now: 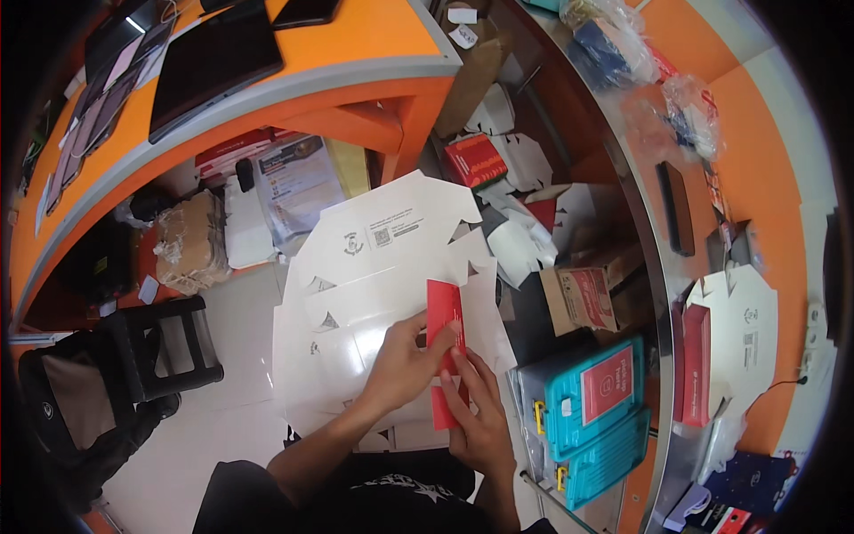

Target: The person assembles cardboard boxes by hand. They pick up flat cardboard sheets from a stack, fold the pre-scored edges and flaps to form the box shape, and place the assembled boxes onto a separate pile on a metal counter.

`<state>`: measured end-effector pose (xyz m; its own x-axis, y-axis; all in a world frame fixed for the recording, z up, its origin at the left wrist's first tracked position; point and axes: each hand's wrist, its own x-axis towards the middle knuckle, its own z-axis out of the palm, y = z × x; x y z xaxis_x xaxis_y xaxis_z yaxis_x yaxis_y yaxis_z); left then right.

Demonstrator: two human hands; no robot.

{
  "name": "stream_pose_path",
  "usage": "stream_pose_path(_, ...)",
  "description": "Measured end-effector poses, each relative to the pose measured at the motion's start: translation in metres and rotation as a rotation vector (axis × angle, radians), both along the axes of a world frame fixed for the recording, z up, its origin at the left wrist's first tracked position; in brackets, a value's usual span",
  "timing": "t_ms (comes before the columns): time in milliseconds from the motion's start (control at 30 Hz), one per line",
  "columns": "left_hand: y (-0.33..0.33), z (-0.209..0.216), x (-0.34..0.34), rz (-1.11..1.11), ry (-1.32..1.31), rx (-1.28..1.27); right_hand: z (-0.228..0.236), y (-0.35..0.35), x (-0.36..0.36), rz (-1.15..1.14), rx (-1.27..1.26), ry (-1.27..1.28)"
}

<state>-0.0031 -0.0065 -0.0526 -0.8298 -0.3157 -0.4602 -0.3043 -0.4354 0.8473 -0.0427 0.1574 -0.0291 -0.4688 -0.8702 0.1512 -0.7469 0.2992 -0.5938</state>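
Observation:
A narrow red cardboard panel (444,303) stands upright in front of me, against large white die-cut carton blanks (356,289) with fold lines and small dark print. My left hand (405,360) pinches the panel from its left side, the thumb lying across its front. From the right and lower down, my right hand (480,405) has its fingers bent over the panel's lower half. My hands meet near its middle and cover part of it. Whether the panel is joined to a white blank I cannot tell.
An orange desk (382,31) with a laptop (218,62) is at upper left, a black stool (169,351) below it. Teal cases (569,392) stand at right beside a metal-edged counter (640,205). On it lie a black phone (676,209) and another carton blank (747,338).

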Motion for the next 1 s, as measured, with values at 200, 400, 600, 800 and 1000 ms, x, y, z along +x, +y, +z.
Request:
stream_pose_path(200, -0.011, -0.007, 0.005, 0.132, 0.103, 0.496, -0.002, 0.025, -0.009, 0.007, -0.138, -0.238)
stream_pose_path(400, 0.014, 0.005, 0.010, 0.116, 0.129, 0.328, -0.007, 0.000, -0.009, -0.092, -0.029, -0.041)
stream_pose_path(600, 0.028, 0.018, 0.011, 0.102, 0.128, 0.183, -0.014, -0.003, 0.001, -0.257, -0.097, -0.036)
stream_pose_path(800, 0.042, 0.012, 0.016, 0.107, 0.135, 0.212, -0.013, -0.008, 0.004, -0.359, -0.084, -0.151)
stream_pose_path(1000, 0.040, 0.008, 0.020, 0.121, 0.167, -0.167, -0.021, 0.003, -0.003, -0.318, -0.121, -0.348)
